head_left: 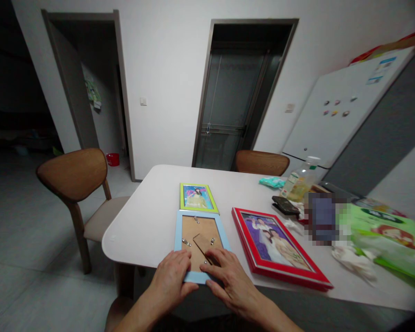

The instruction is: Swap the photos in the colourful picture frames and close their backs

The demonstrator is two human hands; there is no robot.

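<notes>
A light blue picture frame (177, 230) lies face down on the white table (141, 230), its brown backing board (193, 230) and several metal clips showing. My left hand (173, 272) rests on its near left corner, fingers bent over the edge and thumb apart. At the near right side is my right hand (228, 279), its fingers on the backing beside the stand leg and its thumb by the lower rim. Beyond the blue frame lies a green picture frame (181, 198), picture up. To the right, a red picture frame (249, 249) also lies picture up.
On the table's right side are a bottle (299, 182), a black object (284, 205), a teal packet (271, 182), crumpled tissue (354, 263) and a green package (390, 230). Wooden chairs stand at the left (74, 175) and behind the table (262, 162).
</notes>
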